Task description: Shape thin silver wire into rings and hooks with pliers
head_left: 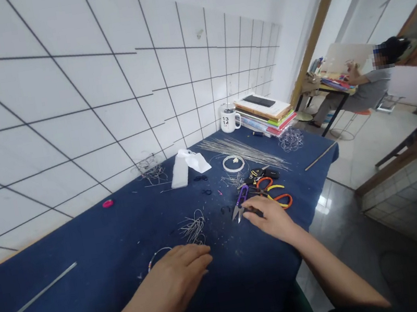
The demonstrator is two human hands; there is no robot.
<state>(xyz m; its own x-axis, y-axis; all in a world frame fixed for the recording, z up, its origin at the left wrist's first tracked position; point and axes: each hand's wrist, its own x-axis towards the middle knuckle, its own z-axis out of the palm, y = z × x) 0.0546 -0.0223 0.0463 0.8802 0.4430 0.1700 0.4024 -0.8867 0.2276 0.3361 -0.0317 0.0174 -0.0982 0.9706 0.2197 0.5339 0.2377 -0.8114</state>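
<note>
Head view — right hand (271, 215) half-curled beside purple snips (242, 194)

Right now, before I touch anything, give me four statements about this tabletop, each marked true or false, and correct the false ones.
1. The white mug with black numerals stands beside the stack of books and papers. True.
2. The tablecloth is bright red. False: the cloth is dark blue.
3. The bare right hand is nearer the purple-handled metal snips than the bare left hand. True.
4. The small bright-pink object touches the mug. False: the pink object lies apart, at the picture's left.
</note>
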